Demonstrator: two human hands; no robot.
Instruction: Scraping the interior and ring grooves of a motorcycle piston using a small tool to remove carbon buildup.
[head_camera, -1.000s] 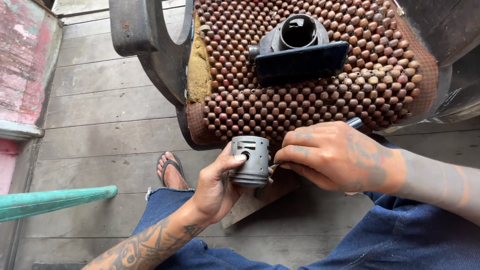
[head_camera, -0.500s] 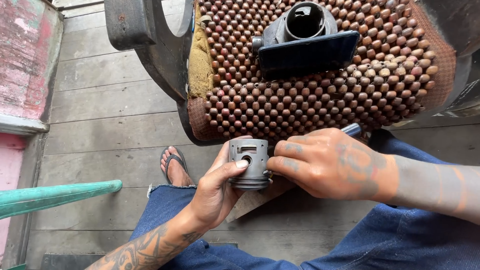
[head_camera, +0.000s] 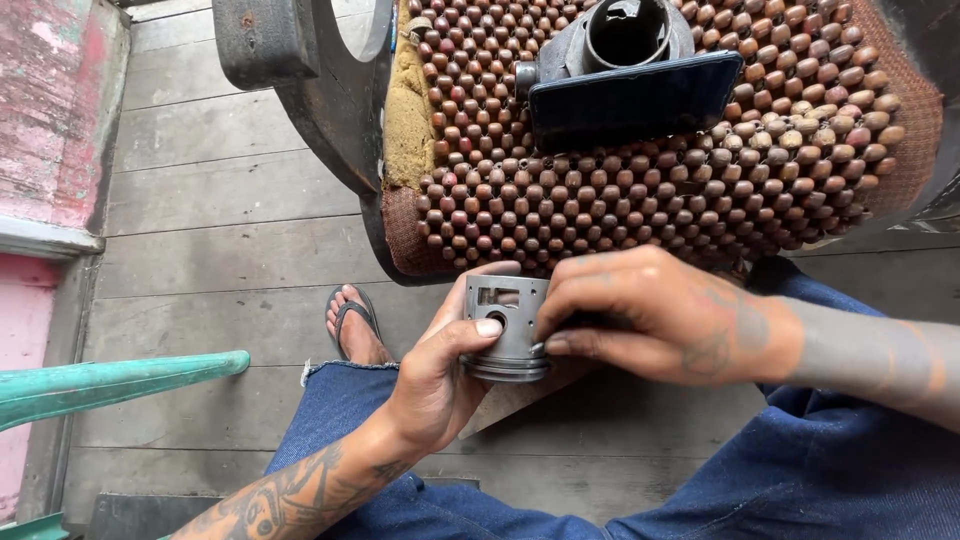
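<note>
A grey metal piston (head_camera: 506, 325) with a side pin hole is gripped by my left hand (head_camera: 440, 385), thumb across its skirt, above my lap. My right hand (head_camera: 665, 315) presses against the piston's right side with fingertips closed on it; what lies under those fingers is hidden. Both hands sit just in front of a seat covered with a brown wooden bead mat (head_camera: 640, 200). On that mat rests a dark metal cylinder part (head_camera: 625, 35) with a dark phone (head_camera: 635, 100) leaning against it.
My legs in blue denim (head_camera: 790, 480) fill the lower frame, and a foot in a sandal (head_camera: 352, 322) rests on the grey plank floor (head_camera: 210, 260). A teal bar (head_camera: 110, 382) juts in at the left. A pink wall (head_camera: 50, 110) stands at far left.
Both hands with the piston have stayed together and shifted only slightly. My right hand's fingers have closed in tighter on the piston's side. The view has tilted a little.
</note>
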